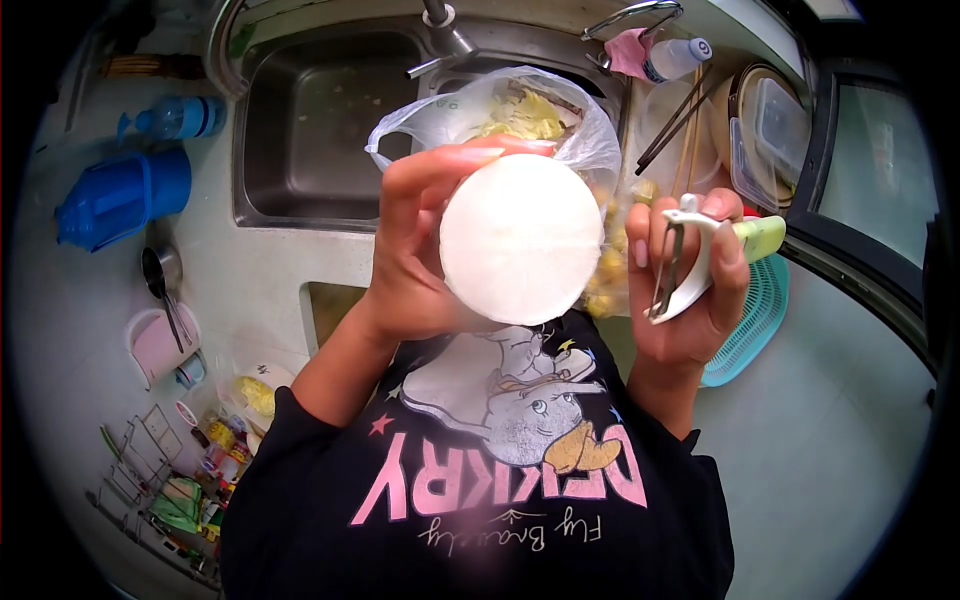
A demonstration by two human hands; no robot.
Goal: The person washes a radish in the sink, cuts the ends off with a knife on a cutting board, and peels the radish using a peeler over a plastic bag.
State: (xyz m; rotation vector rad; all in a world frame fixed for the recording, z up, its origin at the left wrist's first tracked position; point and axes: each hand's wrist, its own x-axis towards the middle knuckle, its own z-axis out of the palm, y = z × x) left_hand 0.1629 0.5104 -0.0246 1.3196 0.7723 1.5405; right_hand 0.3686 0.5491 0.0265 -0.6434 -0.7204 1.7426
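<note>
My left hand (405, 255) is wrapped round a thick piece of white radish (522, 240), its pale round cut face turned up toward me. The radish is close to my chest and hides what lies behind it. In my right hand (705, 325) is a vegetable peeler (700, 270) with a white frame, a metal blade and a light green handle. The peeler is held apart from the radish, to its right. Just beyond the radish, a thin plastic bag (470, 105) with yellowish leafy scraps (530, 115) sits at the sink's edge.
A steel sink (330, 130) with a faucet (450, 40) lies ahead. On the right are chopsticks (675, 120), a plastic bottle (675, 60), lidded containers (780, 125) and a turquoise basket (755, 330). A blue jug (125, 198) and a pan (162, 270) are on the left.
</note>
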